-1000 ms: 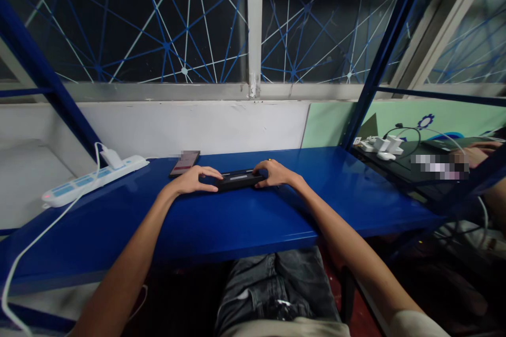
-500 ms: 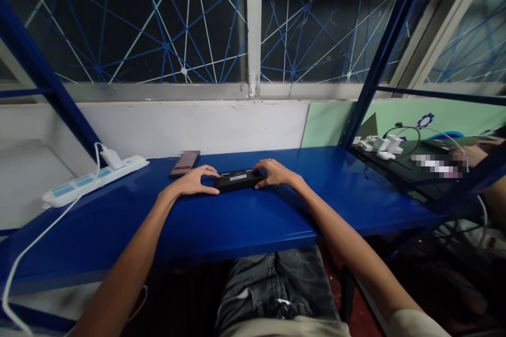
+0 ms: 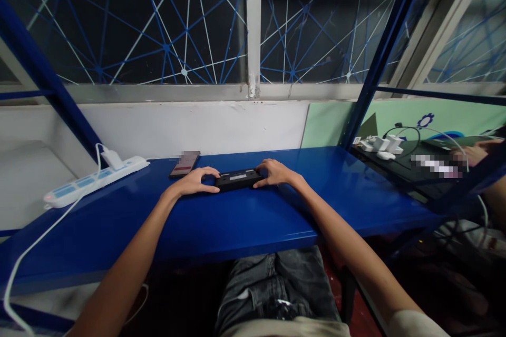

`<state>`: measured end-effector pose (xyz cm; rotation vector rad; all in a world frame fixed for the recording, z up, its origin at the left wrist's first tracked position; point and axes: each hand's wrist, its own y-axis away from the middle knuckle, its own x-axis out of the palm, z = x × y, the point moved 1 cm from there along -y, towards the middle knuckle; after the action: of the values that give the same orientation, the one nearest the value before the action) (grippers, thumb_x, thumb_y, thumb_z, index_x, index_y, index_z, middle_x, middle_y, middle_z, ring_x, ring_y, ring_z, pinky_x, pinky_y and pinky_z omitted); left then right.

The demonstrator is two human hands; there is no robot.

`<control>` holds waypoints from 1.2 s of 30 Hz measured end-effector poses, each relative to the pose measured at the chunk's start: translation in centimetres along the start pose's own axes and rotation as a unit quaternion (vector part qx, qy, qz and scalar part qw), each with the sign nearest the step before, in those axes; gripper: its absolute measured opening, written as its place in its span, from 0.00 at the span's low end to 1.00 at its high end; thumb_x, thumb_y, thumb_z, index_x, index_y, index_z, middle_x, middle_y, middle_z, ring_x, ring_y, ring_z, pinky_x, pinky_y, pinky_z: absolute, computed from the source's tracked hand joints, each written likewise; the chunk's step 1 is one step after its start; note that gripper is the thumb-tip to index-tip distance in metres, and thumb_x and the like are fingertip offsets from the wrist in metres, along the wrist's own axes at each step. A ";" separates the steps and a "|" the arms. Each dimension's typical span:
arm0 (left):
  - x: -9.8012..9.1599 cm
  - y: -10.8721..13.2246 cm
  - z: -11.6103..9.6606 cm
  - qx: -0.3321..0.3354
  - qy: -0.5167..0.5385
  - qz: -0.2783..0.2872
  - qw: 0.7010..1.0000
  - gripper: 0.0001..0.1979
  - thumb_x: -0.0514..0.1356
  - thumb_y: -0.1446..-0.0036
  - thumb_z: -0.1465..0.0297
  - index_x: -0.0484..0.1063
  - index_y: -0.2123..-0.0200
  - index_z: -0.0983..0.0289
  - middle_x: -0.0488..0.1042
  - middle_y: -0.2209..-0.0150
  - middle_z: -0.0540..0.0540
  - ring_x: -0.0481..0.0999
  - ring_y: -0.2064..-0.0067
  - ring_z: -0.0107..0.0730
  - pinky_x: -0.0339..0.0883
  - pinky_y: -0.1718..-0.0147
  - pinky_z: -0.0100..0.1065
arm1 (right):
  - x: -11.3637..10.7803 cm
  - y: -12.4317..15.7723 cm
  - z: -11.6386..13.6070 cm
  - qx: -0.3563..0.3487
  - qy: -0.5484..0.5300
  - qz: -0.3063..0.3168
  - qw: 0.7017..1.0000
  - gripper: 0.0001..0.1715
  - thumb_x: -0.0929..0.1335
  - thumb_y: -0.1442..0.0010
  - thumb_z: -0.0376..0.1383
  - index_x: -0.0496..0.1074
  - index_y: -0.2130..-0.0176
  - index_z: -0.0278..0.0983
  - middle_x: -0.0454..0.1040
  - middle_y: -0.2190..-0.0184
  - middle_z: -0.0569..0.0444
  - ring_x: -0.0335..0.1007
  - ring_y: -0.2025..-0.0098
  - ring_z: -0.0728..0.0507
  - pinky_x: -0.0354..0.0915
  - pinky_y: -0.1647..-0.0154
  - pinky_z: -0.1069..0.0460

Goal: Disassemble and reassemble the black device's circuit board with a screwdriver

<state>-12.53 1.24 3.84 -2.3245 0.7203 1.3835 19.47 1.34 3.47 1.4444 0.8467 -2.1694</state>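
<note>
A flat black rectangular device (image 3: 237, 179) with pale labels on its upper face lies on the blue table, near the middle. Its exact kind cannot be made out. My left hand (image 3: 197, 181) grips its left end, thumb along the near side and fingers at the far corner. At the opposite end, my right hand (image 3: 273, 172) holds it the same way, with the fingertips curled over the far corner. A phone (image 3: 185, 164) with a partly blurred screen rests just behind my left hand, apart from it.
On the left of the blue table (image 3: 245, 221) lies a white power strip (image 3: 97, 181) with a plugged-in charger and trailing cable. Blue frame posts rise at both sides. Beyond the right post, a dark table holds white chargers (image 3: 385, 145), and another person's hand (image 3: 474, 155) shows there.
My right fingers have shifted very slightly at the device's right end. The device and my left hand stay practically in place.
</note>
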 end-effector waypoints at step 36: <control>0.4 -0.2 0.4 -0.014 -0.019 -0.016 1.000 0.30 0.66 0.54 0.54 0.71 0.48 0.58 0.66 0.40 0.59 0.64 0.40 0.52 0.55 0.43 0.46 | 1.0 -0.2 -0.5 0.010 -0.027 0.011 1.000 0.36 0.75 0.53 0.53 0.71 0.53 0.33 0.72 0.56 0.45 0.67 0.58 0.40 0.59 0.62 0.50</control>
<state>-12.56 1.58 3.33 -2.3142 0.6536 1.4297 19.26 1.85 2.43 1.3909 0.7886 -2.1953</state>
